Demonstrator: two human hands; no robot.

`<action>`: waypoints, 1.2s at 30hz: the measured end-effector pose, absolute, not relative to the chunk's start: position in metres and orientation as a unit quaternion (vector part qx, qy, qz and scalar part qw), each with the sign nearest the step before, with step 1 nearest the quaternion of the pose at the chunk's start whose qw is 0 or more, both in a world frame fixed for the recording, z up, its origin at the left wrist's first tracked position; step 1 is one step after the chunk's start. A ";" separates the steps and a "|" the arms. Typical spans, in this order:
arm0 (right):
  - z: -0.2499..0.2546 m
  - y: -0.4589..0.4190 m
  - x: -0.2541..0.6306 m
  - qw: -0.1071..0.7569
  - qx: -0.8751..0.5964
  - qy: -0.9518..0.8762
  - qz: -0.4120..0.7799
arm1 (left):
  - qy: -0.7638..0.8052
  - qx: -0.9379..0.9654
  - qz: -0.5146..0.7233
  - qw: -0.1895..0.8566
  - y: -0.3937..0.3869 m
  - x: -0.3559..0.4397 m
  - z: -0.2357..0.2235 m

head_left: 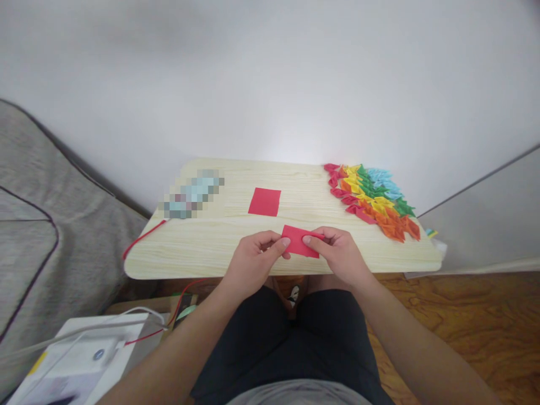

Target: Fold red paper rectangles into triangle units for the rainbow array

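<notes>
Both hands hold one small red paper [296, 240] just above the near edge of a light wooden table [219, 236]. My left hand [253, 260] pinches its left end between thumb and fingers. My right hand [340, 251] pinches the right end, fingers curled. The paper looks folded in half into a rectangle. A flat red paper square [264, 202] lies on the table a little beyond the hands.
Several folded paper pieces [373, 198] in red, orange, yellow, green and blue lie packed together at the table's far right. A blurred-out object [192, 194] with a red cord [141, 238] sits at the left. A white box [84, 360] stands on the floor at lower left, grey fabric [50, 225] beyond it.
</notes>
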State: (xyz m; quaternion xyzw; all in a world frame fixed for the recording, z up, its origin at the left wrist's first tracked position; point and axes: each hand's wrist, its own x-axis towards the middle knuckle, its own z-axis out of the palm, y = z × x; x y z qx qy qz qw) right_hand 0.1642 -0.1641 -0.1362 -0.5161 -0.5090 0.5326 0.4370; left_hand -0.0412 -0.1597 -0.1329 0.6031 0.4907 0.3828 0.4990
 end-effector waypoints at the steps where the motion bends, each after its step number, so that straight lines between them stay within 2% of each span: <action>1: -0.136 -0.162 0.165 0.440 -0.507 -0.491 0.556 | 0.489 0.602 0.385 0.500 -0.158 -0.040 -0.132; 5: -0.140 -0.163 0.169 0.429 -0.467 -0.435 0.640 | 0.494 0.585 0.406 0.499 -0.158 -0.036 -0.130; 8: -0.143 -0.165 0.172 0.432 -0.456 -0.421 0.654 | 0.496 0.582 0.406 0.500 -0.157 -0.034 -0.130; 19: -0.141 -0.164 0.176 0.446 -0.460 -0.449 0.623 | 0.475 0.593 0.396 0.517 -0.176 -0.031 -0.139; 26: -0.126 -0.155 0.182 0.382 -0.450 -0.519 0.619 | 0.456 0.600 0.376 0.539 -0.177 -0.035 -0.135; 33: -0.145 -0.158 0.169 0.436 -0.465 -0.470 0.611 | 0.504 0.564 0.440 0.484 -0.182 -0.026 -0.148; 36: -0.155 -0.157 0.169 0.447 -0.469 -0.456 0.610 | 0.508 0.557 0.435 0.492 -0.186 -0.023 -0.155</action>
